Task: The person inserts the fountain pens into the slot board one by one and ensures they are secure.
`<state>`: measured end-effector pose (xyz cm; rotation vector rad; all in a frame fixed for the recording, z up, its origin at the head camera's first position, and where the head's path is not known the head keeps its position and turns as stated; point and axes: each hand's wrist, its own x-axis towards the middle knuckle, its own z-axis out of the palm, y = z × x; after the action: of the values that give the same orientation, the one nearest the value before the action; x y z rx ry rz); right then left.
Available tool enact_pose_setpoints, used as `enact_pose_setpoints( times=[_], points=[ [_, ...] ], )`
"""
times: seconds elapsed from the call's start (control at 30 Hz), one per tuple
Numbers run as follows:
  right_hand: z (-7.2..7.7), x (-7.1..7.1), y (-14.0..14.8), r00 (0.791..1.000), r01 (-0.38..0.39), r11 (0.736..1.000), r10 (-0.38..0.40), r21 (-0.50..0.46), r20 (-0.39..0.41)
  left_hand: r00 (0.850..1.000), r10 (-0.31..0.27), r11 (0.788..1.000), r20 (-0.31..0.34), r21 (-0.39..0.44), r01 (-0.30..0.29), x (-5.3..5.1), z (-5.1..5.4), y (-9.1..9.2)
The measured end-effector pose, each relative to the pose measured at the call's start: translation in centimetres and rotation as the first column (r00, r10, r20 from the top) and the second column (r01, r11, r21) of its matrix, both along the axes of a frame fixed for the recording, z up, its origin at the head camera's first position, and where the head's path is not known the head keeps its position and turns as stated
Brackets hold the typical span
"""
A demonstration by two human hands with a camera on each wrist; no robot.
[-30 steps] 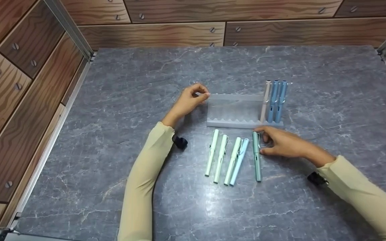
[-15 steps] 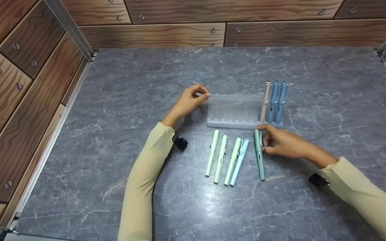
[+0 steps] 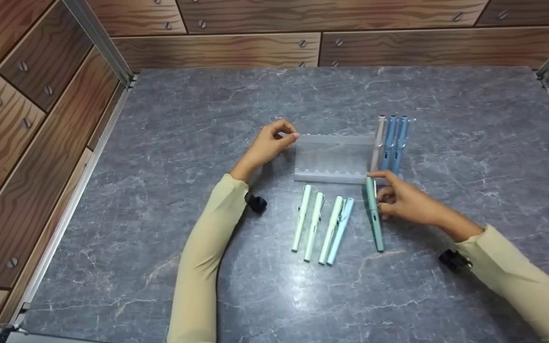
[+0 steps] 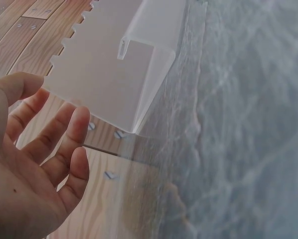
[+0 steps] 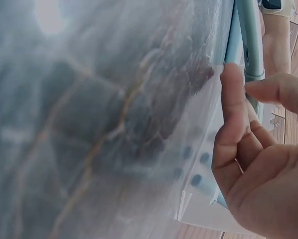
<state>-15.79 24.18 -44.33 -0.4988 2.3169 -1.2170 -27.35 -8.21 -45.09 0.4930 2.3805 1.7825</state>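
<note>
My left hand (image 3: pixel 269 140) pinches the upper left corner of a clear plastic pen stand (image 3: pixel 334 157); in the left wrist view, the thumb lies at the corner of the notched back panel (image 4: pixel 101 69). Just in front of the stand's right part, my right hand (image 3: pixel 410 202) holds a dark green pen (image 3: pixel 374 212) between thumb and fingers, its capped end tilted up. A beige pen (image 3: pixel 378 143) and two blue pens (image 3: pixel 390 143) lean in the stand's right slots. The right wrist view shows the held pen (image 5: pixel 252 40) between thumb and fingertips.
Several loose pens lie in front of the stand: light green pens (image 3: pixel 300 218) and a light blue pen (image 3: pixel 340 231) touching one of them. The grey marbled table (image 3: pixel 184 119) is bordered by wood-patterned panels (image 3: pixel 217 50) at the back and left.
My right hand has taken hold of the dark green pen, tilted it, and moved it slightly right and toward the stand. My left hand has stayed at the stand's corner.
</note>
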Motion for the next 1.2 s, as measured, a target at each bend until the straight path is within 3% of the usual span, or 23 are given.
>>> enact_pose_setpoints(
  times=[0.5,0.73,0.93,1.2],
  points=[
    [1.2,0.2,0.6,0.999,0.046,0.993,-0.048,-0.109,-0.021,1.0,-0.015,1.0,0.001,0.01,0.015,0.1,-0.1,0.0],
    [1.7,0.2,0.8,0.995,0.046,0.992,-0.056,-0.121,-0.081,1.0,-0.008,1.0,-0.002,0.014,0.008,0.0,-0.2,0.1],
    [2.5,0.1,1.1,0.979,0.055,0.993,-0.074,-0.101,-0.189,1.0,-0.009,1.0,-0.005,0.014,0.009,0.1,0.0,0.1],
    [3.2,0.0,0.9,0.974,0.08,0.991,-0.101,-0.11,-0.203,1.0,-0.009,1.0,0.012,0.009,0.009,0.0,0.1,0.1]
  ],
)
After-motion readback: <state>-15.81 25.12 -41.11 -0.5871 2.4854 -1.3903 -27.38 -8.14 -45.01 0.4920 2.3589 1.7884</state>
